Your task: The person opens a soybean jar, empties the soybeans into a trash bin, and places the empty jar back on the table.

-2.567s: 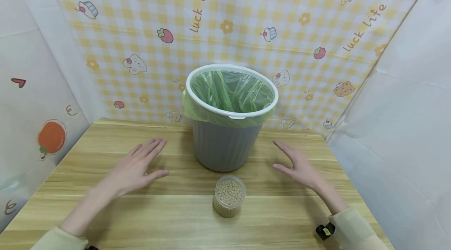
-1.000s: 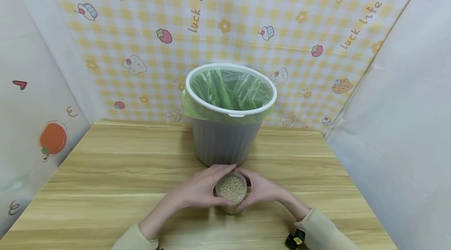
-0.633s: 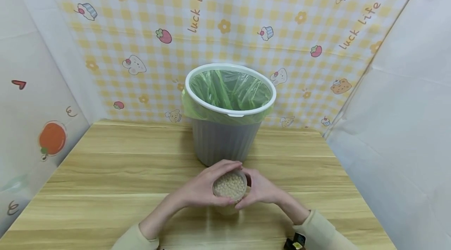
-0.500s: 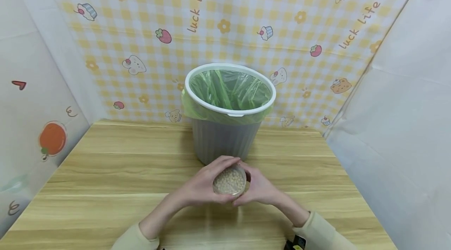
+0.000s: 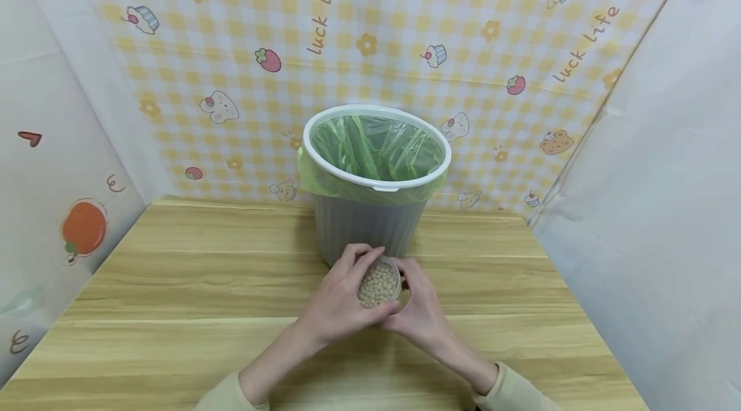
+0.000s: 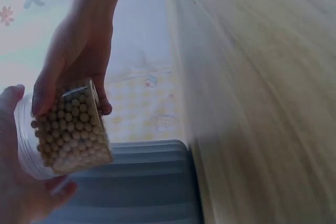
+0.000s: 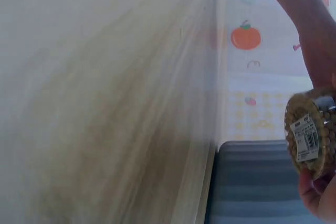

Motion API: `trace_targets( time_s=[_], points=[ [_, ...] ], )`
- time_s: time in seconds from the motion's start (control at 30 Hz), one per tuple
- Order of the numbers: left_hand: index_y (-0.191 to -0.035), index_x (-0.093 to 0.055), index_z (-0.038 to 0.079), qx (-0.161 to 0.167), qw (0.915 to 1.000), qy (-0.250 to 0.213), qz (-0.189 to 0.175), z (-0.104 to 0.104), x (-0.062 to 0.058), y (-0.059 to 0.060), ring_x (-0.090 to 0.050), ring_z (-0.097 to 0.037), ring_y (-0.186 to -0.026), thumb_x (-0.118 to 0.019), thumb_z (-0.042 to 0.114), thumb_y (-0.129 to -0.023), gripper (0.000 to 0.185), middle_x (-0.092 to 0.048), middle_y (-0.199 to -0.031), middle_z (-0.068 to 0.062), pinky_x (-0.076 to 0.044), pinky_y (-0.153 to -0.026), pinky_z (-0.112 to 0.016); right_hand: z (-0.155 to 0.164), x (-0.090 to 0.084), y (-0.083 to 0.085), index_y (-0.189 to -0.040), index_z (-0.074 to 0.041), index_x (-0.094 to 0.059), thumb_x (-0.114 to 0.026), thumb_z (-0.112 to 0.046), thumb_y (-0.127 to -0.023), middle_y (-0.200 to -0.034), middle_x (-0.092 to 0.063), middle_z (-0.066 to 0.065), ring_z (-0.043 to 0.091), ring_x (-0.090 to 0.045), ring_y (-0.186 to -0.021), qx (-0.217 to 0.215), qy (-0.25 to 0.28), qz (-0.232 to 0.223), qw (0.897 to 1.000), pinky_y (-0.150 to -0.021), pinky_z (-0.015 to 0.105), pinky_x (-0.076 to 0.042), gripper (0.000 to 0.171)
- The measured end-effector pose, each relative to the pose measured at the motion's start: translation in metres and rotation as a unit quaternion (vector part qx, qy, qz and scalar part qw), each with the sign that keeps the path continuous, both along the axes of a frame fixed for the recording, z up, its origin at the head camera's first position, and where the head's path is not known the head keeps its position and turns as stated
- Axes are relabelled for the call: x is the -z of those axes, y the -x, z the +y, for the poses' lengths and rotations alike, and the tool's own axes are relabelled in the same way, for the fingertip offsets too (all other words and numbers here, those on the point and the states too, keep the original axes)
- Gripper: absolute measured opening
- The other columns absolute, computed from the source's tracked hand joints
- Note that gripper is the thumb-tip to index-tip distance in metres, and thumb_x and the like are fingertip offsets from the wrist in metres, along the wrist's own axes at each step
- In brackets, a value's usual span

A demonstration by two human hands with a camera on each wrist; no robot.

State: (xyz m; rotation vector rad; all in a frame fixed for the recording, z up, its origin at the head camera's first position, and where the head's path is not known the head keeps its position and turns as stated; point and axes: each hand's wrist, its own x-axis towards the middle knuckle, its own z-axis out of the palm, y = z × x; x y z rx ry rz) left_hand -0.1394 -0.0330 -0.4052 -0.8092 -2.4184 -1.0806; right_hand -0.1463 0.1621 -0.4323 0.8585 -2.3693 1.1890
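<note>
A clear round jar (image 5: 379,283) full of small beige balls is held up off the table between both hands, in front of the bin. My left hand (image 5: 340,300) curls round its left side, with the thumb along the near edge. From the right, my right hand (image 5: 420,310) grips the lower part. The left wrist view shows the jar (image 6: 73,129) tilted, its wider clear end towards the left hand. A white barcode label (image 7: 306,138) on its base faces the right wrist camera. Whether a lid covers the jar, I cannot tell.
Just beyond the hands stands a grey bin (image 5: 365,224) with a white rim (image 5: 386,184) and a green bag (image 5: 370,147) lining it. The wooden table (image 5: 191,282) ends at a yellow checked cloth (image 5: 243,102) behind. White sheets hang on both sides.
Both hands have come in from the sides, taken hold of the jar and lifted it from the table. Since then it has moved slightly towards the bin and tilted.
</note>
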Motion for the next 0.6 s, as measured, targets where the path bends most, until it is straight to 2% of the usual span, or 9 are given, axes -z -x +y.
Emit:
trace_targets(
  time_s=[0.1, 0.17, 0.23, 0.3, 0.43, 0.53, 0.6],
  points=[
    [-0.152, -0.047, 0.008, 0.002, 0.9992, 0.012, -0.039, 0.0, -0.005, -0.002, -0.057, -0.026, -0.128, -0.079, 0.056, -0.082, 0.09, -0.045, -0.148, -0.006, -0.055, -0.1, -0.045, 0.001, -0.002, 0.0, -0.14, -0.016, -0.053, -0.096, -0.026, -0.066, -0.124, -0.06, 0.002, 0.008, -0.057, -0.104, -0.006, 0.007, -0.01, 1.0, -0.083, 0.026, -0.055, 0.087],
    [-0.157, -0.039, 0.008, 0.028, 0.9971, 0.016, -0.069, -0.004, -0.009, -0.003, -0.049, -0.03, -0.142, -0.078, 0.056, -0.084, 0.095, -0.037, -0.16, -0.006, -0.05, -0.109, -0.05, 0.003, -0.004, 0.003, -0.14, -0.014, -0.053, -0.097, -0.021, -0.066, -0.125, -0.06, 0.005, 0.007, -0.057, -0.107, -0.03, 0.022, -0.046, 0.998, -0.086, 0.026, -0.056, 0.087],
    [-0.161, -0.03, 0.009, 0.069, 0.9928, 0.014, -0.097, -0.01, -0.013, -0.002, -0.037, -0.034, -0.152, -0.077, 0.052, -0.087, 0.098, -0.026, -0.169, -0.005, -0.043, -0.115, -0.057, 0.008, -0.006, 0.008, -0.141, -0.012, -0.054, -0.095, -0.016, -0.067, -0.128, -0.06, 0.01, 0.007, -0.058, -0.111, -0.067, 0.04, -0.095, 0.992, -0.09, 0.026, -0.056, 0.085],
    [-0.163, -0.026, 0.011, 0.11, 0.9872, 0.01, -0.115, -0.018, -0.018, 0.0, -0.027, -0.035, -0.157, -0.076, 0.046, -0.09, 0.096, -0.02, -0.173, -0.004, -0.038, -0.118, -0.063, 0.014, -0.008, 0.012, -0.143, -0.01, -0.052, -0.093, -0.011, -0.07, -0.132, -0.058, 0.013, 0.007, -0.058, -0.115, -0.113, 0.058, -0.156, 0.98, -0.095, 0.026, -0.055, 0.084],
    [-0.162, -0.033, 0.018, 0.183, 0.9732, -0.003, -0.139, -0.036, -0.024, 0.008, -0.026, -0.034, -0.158, -0.077, 0.035, -0.092, 0.084, -0.025, -0.171, -0.002, -0.036, -0.118, -0.065, 0.025, -0.012, 0.02, -0.147, -0.01, -0.049, -0.09, -0.012, -0.074, -0.14, -0.056, 0.018, 0.011, -0.06, -0.121, -0.198, 0.073, -0.266, 0.94, -0.102, 0.027, -0.052, 0.083],
    [-0.159, -0.037, 0.026, 0.237, 0.9583, -0.001, -0.16, -0.048, -0.024, 0.015, -0.025, -0.028, -0.159, -0.078, 0.031, -0.091, 0.08, -0.03, -0.169, 0.004, -0.034, -0.121, -0.061, 0.03, -0.012, 0.026, -0.15, -0.01, -0.047, -0.09, -0.016, -0.076, -0.145, -0.056, 0.018, 0.014, -0.059, -0.127, -0.255, 0.065, -0.308, 0.914, -0.107, 0.028, -0.05, 0.086],
    [-0.159, -0.038, 0.03, 0.264, 0.9489, 0.011, -0.172, -0.052, -0.025, 0.018, -0.025, -0.025, -0.16, -0.079, 0.03, -0.09, 0.08, -0.032, -0.169, 0.008, -0.032, -0.123, -0.058, 0.032, -0.011, 0.03, -0.151, -0.01, -0.046, -0.09, -0.019, -0.077, -0.146, -0.056, 0.017, 0.015, -0.058, -0.131, -0.284, 0.047, -0.316, 0.904, -0.11, 0.028, -0.048, 0.087]
  ],
)
